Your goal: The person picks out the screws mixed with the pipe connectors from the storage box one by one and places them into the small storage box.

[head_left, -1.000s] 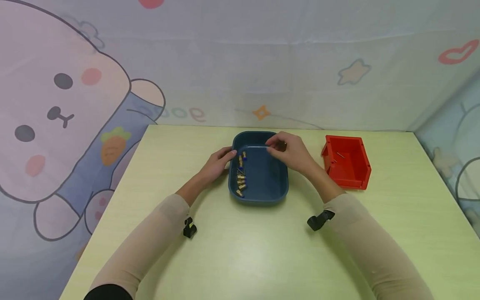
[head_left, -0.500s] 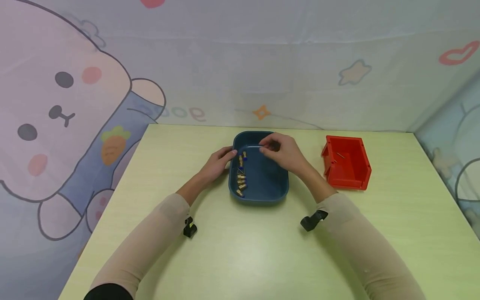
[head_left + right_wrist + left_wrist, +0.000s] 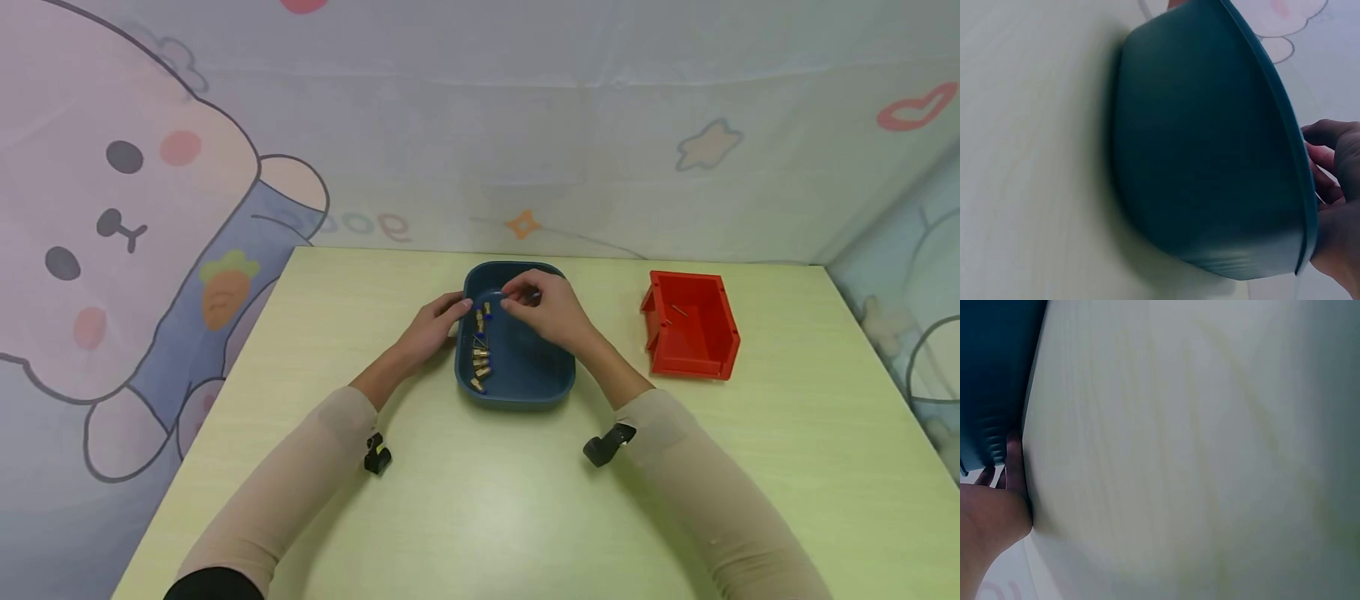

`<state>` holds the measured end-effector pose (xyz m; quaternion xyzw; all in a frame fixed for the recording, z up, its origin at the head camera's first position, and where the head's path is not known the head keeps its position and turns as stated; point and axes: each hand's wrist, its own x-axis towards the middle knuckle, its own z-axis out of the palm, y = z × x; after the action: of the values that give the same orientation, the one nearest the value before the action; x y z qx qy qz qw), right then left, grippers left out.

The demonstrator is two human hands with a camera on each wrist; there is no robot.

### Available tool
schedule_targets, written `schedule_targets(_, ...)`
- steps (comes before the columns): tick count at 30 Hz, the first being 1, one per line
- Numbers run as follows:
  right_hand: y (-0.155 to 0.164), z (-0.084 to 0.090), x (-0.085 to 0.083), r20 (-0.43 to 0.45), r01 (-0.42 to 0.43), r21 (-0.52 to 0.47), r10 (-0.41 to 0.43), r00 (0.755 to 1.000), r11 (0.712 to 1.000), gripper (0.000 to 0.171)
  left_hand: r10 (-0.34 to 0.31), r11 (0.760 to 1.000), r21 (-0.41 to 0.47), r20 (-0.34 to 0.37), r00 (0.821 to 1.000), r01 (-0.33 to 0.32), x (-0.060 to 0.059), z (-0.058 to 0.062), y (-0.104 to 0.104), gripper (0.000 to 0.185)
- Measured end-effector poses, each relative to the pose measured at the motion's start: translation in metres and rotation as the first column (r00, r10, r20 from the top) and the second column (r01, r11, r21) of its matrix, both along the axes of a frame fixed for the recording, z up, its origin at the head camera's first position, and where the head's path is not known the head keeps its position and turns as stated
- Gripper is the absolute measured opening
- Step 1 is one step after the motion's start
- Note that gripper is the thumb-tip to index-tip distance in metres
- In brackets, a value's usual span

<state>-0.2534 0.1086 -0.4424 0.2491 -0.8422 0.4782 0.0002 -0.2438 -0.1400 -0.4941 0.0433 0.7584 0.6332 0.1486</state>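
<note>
A dark blue rectangular plastic tray (image 3: 525, 406) stands on the table. My left hand (image 3: 433, 327) grips its left rim, thumb over the edge and fingers against the outer wall. Along the tray's left inner side lie several small brass-coloured cylindrical pieces with blue ends (image 3: 482, 363), plus thin metal pins (image 3: 480, 342). Over the tray's far middle hangs my right hand (image 3: 551, 310), thumb and forefinger brought together and the other fingers curled. It holds a small brass-coloured piece, mostly hidden by the fingers. The right wrist view shows the fingers (image 3: 1329, 169) partly behind the tray's rim.
A red plastic storage bin (image 3: 693, 368) stands right of the tray, with thin metal pins (image 3: 680, 311) inside. The light wooden table (image 3: 480, 500) ends at the back against a printed cloth (image 3: 465, 150). A dark cable curves at the far right edge.
My right hand has moved left over the tray, from near its right rim toward the brass pieces. The left hand keeps its grip on the rim, and the tray stays in place.
</note>
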Motion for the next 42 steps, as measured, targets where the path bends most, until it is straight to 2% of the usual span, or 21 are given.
schedule_targets(14, -0.014, -0.004, -0.001, 0.024, -0.013, 0.009, 0.013, 1.000, 1.000, 0.025, 0.012, 1.000, 0.005, 0.002, 1.000, -0.012, -0.005, -0.002, 0.001, 0.067)
schedule_targets(21, -0.021, -0.013, -0.002, -0.013, -0.024, 0.052, 0.025, 1.000, 0.998, 0.017, 0.009, 1.000, 0.008, -0.003, 1.000, -0.009, -0.005, -0.003, 0.001, 0.068)
schedule_targets(28, -0.029, -0.016, -0.004, -0.004, -0.029, 0.063, 0.029, 1.000, 0.998, 0.017, 0.012, 1.000, 0.002, -0.008, 1.000, -0.012, -0.005, -0.001, 0.000, 0.067)
schedule_targets(42, -0.034, -0.020, -0.002, -0.005, -0.033, 0.147, 0.034, 0.999, 0.989, 0.013, 0.022, 0.999, 0.033, -0.004, 1.000, -0.022, -0.005, -0.002, 0.001, 0.062)
